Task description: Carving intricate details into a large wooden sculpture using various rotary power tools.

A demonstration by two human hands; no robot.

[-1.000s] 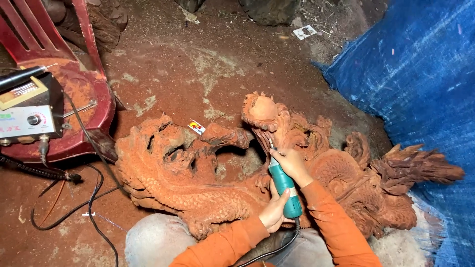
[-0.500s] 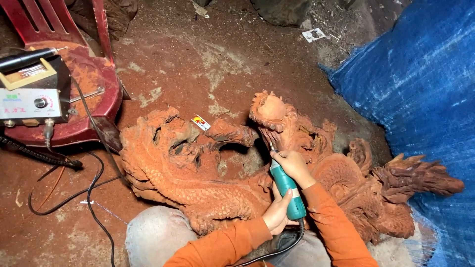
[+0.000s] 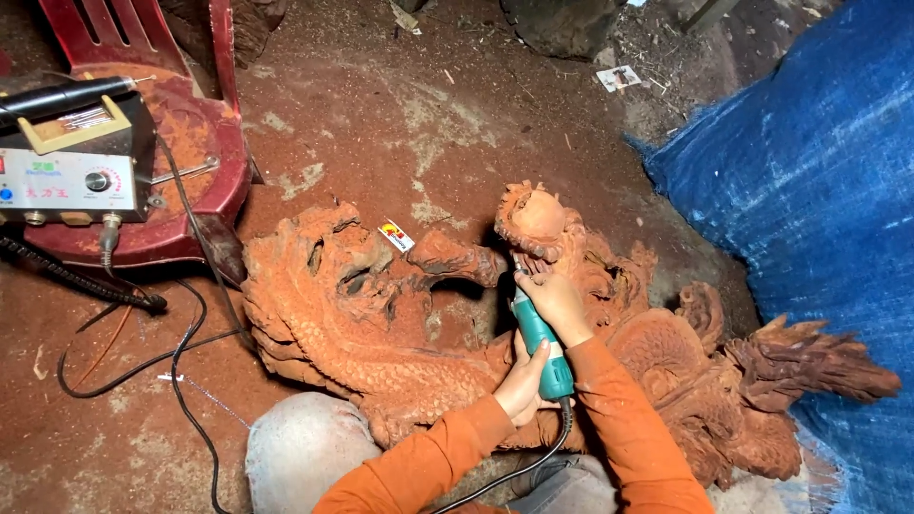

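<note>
The dirt floor (image 3: 400,105) is coated in red dust. A blue tarpaulin (image 3: 809,190) covers the right side. The wood carving (image 3: 381,333), a large dragon-like piece of red-brown timber, lies flat on the floor across the centre, in front of the person's knees.

Handling judgement: the carving appears heavy and rigid. Its thin projecting scales, claws and tail fins look fragile; the thick body sections look the better places to grip. The dust coating probably makes surfaces slippery.

A red plastic chair (image 3: 190,143) at upper left carries a grey control box (image 3: 71,171). Black cables (image 3: 181,333) run from it across the floor.

The teal rotary tool (image 3: 538,343) is small, rigid and appears light. The right hand (image 3: 554,300) is closed round its front end, near the carved head. The left hand (image 3: 524,381) is wrapped round its rear body.

Hidden items: the cutting bit is covered by the right hand's fingers. The carving's lower edge is masked by sleeves and knees. The chair top is cut off.
</note>
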